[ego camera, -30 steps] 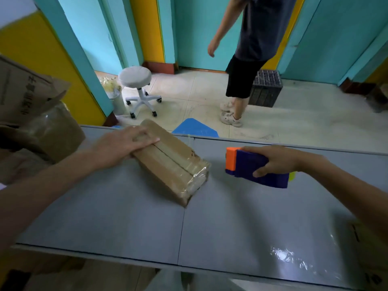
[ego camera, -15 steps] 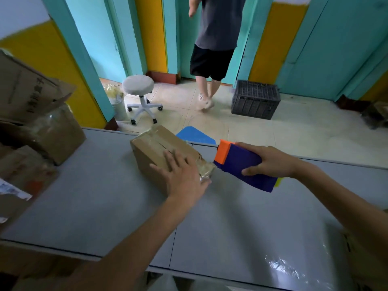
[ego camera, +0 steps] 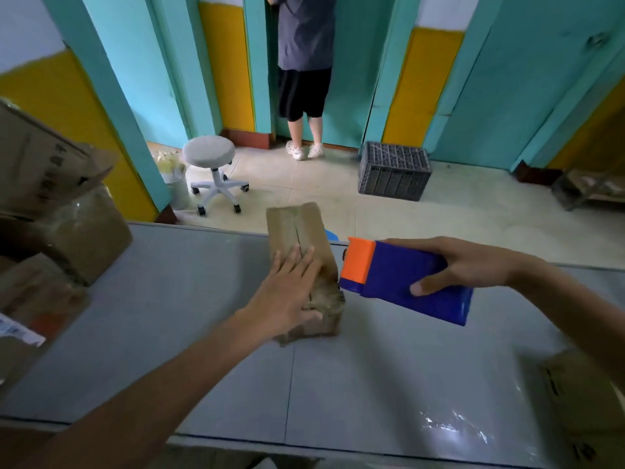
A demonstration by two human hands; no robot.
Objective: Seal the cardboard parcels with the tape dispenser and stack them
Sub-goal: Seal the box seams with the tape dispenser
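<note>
Pressed parcel (ego camera: 294, 225), at table's (ego camera: 203, 316) far middle, under flat, straight-fingered left hand (ego camera: 287, 292); gripped blue-and-orange dispenser (ego camera: 399, 279) in curled right hand (ego camera: 470, 265), orange end just right of parcel.

Probably a packing room: piled cardboard boxes (ego camera: 50, 204), grey worktable (ego camera: 169, 333), plastic crate (ego camera: 394, 170).

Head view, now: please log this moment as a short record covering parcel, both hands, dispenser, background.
parcel: cardboard parcel on the grey table, lying lengthwise away from the camera
left: left hand flat on the parcel's top, fingers straight
right: right hand grips the tape dispenser
dispenser: orange end at the parcel's right side; contact unclear
background: boxes at left; stool, crate, person standing beyond
</note>
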